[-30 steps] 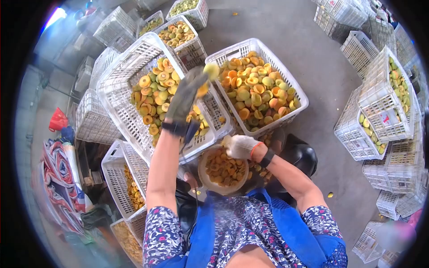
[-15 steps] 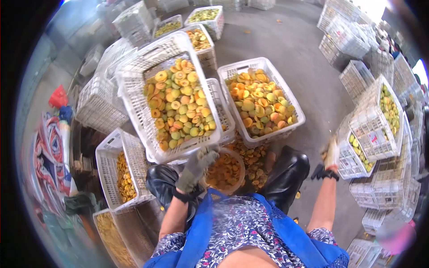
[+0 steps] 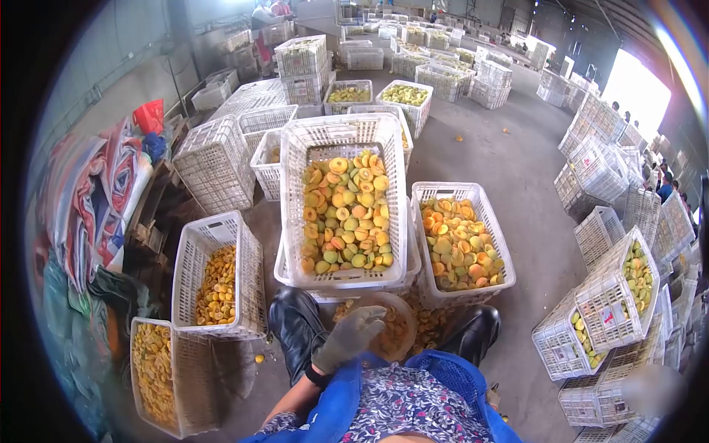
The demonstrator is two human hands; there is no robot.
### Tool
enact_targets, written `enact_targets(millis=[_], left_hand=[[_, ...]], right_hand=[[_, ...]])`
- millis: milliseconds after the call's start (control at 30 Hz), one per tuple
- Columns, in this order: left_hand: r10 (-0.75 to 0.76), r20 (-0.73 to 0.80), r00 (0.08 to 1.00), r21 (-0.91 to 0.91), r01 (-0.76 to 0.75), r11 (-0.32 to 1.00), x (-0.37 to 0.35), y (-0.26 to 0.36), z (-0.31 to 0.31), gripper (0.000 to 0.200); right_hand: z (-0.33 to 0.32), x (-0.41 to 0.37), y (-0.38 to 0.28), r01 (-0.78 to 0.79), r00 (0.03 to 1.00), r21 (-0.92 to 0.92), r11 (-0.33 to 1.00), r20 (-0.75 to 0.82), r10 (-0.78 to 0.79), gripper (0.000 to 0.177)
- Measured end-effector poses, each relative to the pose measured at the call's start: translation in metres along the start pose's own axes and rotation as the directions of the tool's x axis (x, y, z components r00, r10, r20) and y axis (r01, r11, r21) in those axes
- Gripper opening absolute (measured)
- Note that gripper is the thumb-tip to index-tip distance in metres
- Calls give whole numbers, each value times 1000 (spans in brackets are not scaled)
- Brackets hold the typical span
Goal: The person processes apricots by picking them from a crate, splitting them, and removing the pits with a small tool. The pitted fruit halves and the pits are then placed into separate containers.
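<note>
My left hand (image 3: 350,338), in a grey glove with a dark band at the wrist, is over the left edge of a round tub (image 3: 402,347) of cut fruit between my knees. Its fingers are apart and loosely bent, and nothing shows in them. My right hand is not visible. In front of my knees a white crate (image 3: 292,199) of halved yellow-orange fruit rests tilted on another crate. To its right stands a second white crate (image 3: 509,273) with fruit halves. Loose fruit pieces (image 3: 432,325) lie beside the tub.
Crates of fruit pieces (image 3: 216,284) (image 3: 153,373) stand at left, near striped sheeting (image 3: 92,192) and wooden pallets (image 3: 151,210). Stacked crates (image 3: 605,303) line the right side. Farther back are more crates (image 3: 405,94) and several people.
The view has tilted up and turned, showing more of the hall. My right hand, earlier stretched out at the right near the stacked crates, has left the view. My left hand remains near the tub.
</note>
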State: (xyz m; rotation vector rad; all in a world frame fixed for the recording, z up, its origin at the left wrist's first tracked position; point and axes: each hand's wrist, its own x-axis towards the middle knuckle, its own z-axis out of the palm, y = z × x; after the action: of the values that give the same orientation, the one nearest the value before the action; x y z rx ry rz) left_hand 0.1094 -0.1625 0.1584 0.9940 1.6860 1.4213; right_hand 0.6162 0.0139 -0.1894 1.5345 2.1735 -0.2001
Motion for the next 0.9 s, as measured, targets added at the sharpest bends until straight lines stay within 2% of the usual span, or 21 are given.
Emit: enact_targets(millis=[33,67,100,167,233,267,300,367,400,433,633,833,900], left_hand=[[58,1,998,54,-58,997,-2,1,0,40],[63,4,998,52,-63,997,-4,1,0,40],[57,-10,998,68,-57,996,-6,1,-1,40],[54,-24,998,78,-52,996,-11,2,-3,39],[37,-77,996,84,-31,996,-18,1,-7,37],[38,-77,996,80,-32,996,-20,0,-9,37],[36,-92,995,79,-29,996,-22,-2,-10,36],[33,-110,993,75,-24,997,-25,-7,-13,36],[45,-114,992,47,-40,998,-26,-10,-15,36],[58,-120,991,19,-56,998,-28,-12,-17,36],[57,-135,989,-2,-57,998,-32,-20,-27,34],[82,-166,983,-46,-91,995,-33,-34,-31,34],[99,-191,977,-13,-104,995,-35,-36,-34,31]], right_hand=[[-13,-4,-3,-4,1000,-1,1000,-3,4,47],[-25,-4,-6,-85,996,264,961,-11,91,41],[-40,-3,-10,-153,984,509,847,4,176,34],[-68,0,-16,-230,945,868,440,92,312,22],[-83,-1,-18,-213,898,973,-95,233,374,11],[-80,3,-23,-128,921,990,-66,143,361,13],[-59,15,-18,-128,921,990,-64,142,363,13],[-6,46,5,-155,936,926,344,26,351,13],[18,59,19,-132,938,842,523,-64,340,21],[18,59,18,-139,938,818,558,-73,340,21],[-3,62,3,-193,942,919,344,75,328,23],[-18,72,-14,-105,982,959,263,59,179,20],[-57,48,-38,-68,977,725,685,-90,192,16]])
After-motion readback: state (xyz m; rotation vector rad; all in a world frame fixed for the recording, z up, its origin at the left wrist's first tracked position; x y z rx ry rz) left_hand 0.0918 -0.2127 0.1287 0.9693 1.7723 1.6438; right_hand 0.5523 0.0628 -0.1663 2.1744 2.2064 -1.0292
